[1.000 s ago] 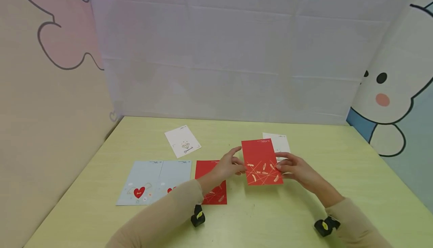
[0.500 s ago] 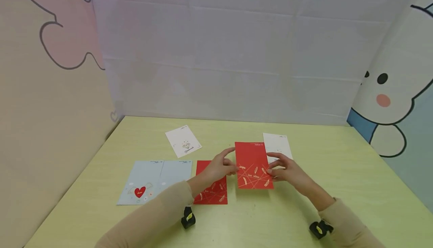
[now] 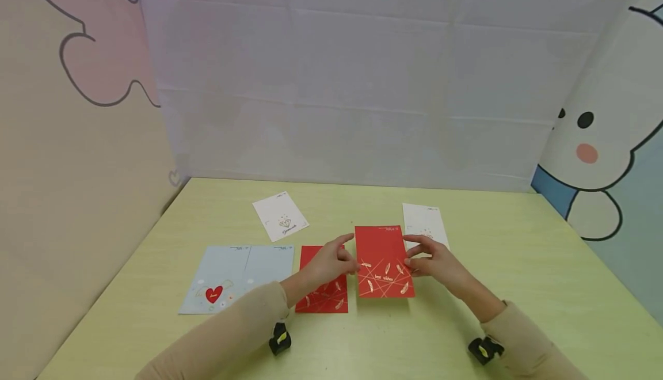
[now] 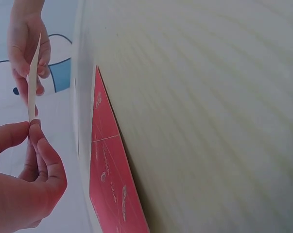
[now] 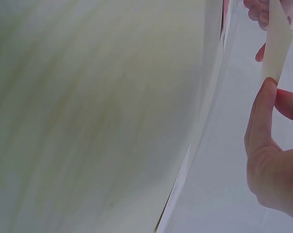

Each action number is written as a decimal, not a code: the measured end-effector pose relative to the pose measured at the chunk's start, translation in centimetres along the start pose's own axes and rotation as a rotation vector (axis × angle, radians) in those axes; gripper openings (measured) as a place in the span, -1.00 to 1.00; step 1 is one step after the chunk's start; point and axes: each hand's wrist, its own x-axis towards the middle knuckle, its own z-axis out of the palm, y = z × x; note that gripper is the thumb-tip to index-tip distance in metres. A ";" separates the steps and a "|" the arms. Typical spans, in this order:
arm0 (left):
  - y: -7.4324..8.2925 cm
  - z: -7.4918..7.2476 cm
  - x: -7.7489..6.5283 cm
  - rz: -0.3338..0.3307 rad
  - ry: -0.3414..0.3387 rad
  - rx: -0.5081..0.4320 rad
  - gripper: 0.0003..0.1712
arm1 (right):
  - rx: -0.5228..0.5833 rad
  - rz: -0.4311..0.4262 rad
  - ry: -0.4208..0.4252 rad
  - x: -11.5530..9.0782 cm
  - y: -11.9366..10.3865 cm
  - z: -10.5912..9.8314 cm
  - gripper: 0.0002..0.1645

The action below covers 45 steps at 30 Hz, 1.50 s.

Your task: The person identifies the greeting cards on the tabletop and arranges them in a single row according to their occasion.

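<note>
Between my two hands a red greeting card (image 3: pixel 383 253) with gold feathers and "best wishes" is held above the table. My left hand (image 3: pixel 328 263) pinches its left edge between thumb and fingertips. On the opposite edge my right hand (image 3: pixel 437 265) pinches it in the same way. The wrist views show the card's pale back edge-on, with the left hand (image 4: pixel 29 170) and the right hand (image 5: pixel 272 145) at its sides. Flat on the table, partly under my left forearm, lies a second red card (image 3: pixel 326 296) of the same design.
Two pale blue cards with red hearts (image 3: pixel 217 276) lie side by side at the left of the yellow-green table (image 3: pixel 492 224). Farther back are a white diamond card (image 3: pixel 280 217) and another white card (image 3: pixel 425 221), partly behind the right fingers. A white sheet (image 3: pixel 357 80) hangs behind.
Both hands have carried the red card left and lower, toward the red card on the table. More of the white card at the right back now shows.
</note>
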 end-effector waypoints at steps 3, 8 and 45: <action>-0.2 0.0 -0.1 0.027 0.000 0.073 -0.23 | 0.001 0.001 -0.024 0.0 0.2 0.1 -0.36; -0.4 0.0 -0.3 0.082 0.017 0.305 -0.20 | -0.008 0.027 -0.051 0.1 0.4 0.2 -0.37; -0.8 -0.3 -0.2 0.046 -0.022 0.909 -0.15 | -0.166 0.154 -0.101 1.5 0.9 2.1 -0.44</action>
